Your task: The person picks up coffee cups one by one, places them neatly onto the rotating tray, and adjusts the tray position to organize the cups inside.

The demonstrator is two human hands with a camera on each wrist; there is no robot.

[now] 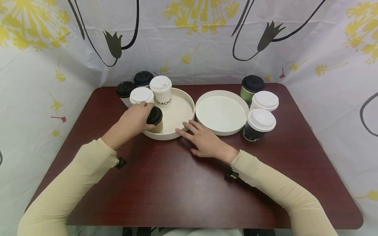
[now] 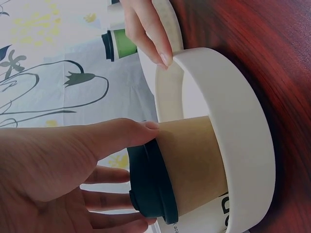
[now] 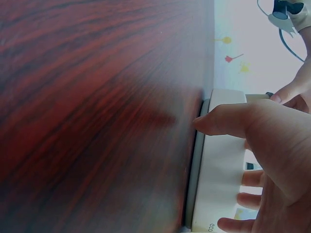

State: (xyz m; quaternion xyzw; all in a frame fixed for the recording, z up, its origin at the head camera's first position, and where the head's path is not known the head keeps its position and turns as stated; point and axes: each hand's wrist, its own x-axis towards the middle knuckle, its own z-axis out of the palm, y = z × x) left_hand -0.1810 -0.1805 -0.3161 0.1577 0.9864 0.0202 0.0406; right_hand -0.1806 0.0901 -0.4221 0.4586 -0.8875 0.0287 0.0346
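Observation:
My left hand [image 1: 130, 121] holds a brown paper coffee cup [image 2: 192, 165] with a black lid, thumb on one side and fingers on the other. The cup stands inside the left side of a round cream tray [image 1: 181, 108]; the left hand covers part of it in the head view. My right hand [image 1: 208, 141] rests at the tray's front right rim, fingers extended and spread, holding nothing. A white-lidded cup [image 1: 160, 87] with black lettering is in the same tray. Another white-lidded cup [image 1: 141, 95] is just behind my left hand, its base hidden.
Two black-lidded cups [image 1: 143, 78] stand behind at the left. A second round tray [image 1: 222, 113] sits beside the first. To its right are a green cup [image 1: 246, 95] with a black lid and two white-lidded cups [image 1: 261, 121]. A patterned cloth [image 1: 189, 65] hangs behind the table.

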